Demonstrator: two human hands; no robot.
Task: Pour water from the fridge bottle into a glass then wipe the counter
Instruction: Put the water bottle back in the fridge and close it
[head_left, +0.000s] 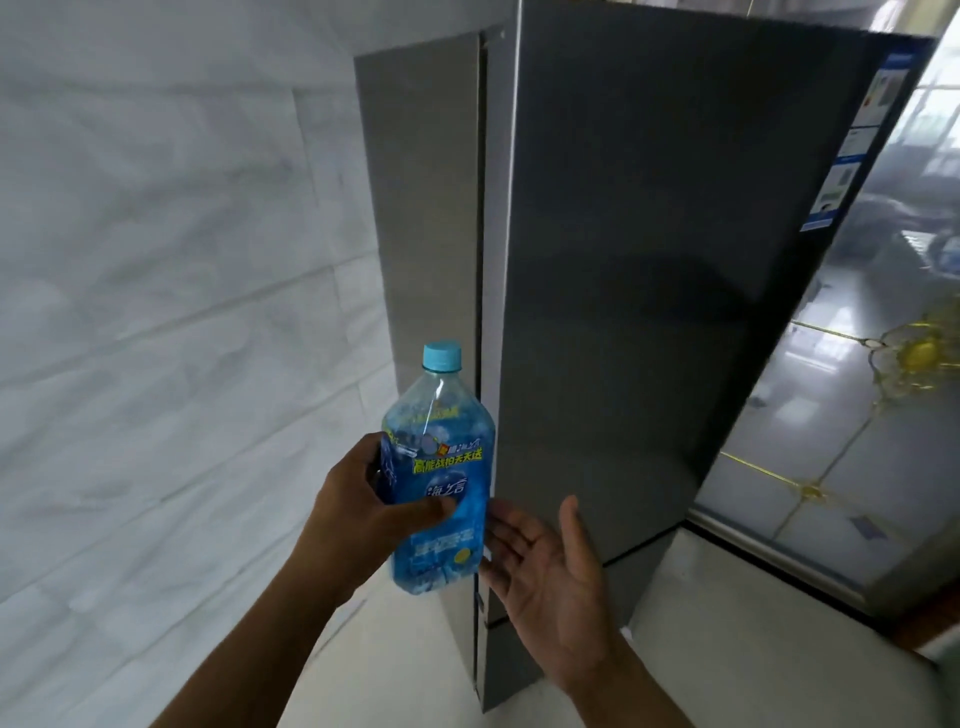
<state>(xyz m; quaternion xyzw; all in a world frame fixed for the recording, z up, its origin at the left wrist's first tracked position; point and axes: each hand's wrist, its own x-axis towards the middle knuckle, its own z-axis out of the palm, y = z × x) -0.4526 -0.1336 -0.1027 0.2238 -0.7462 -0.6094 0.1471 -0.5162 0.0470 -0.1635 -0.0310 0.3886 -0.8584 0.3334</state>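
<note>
A clear plastic bottle (439, 467) with a blue label and a light blue cap stands upright in my left hand (363, 512), which grips it around the middle. My right hand (545, 571) is open, palm up, just right of the bottle's lower part, with its fingertips close to the label. Behind both hands rises the grey fridge (623, 260), its tall door nearly shut with only a narrow gap along the left edge. No glass or counter is in view.
A pale marbled tile wall (156, 260) fills the left side. A glass sliding door (857, 415) with gold trim stands to the right of the fridge. Light floor (415, 675) lies below my arms.
</note>
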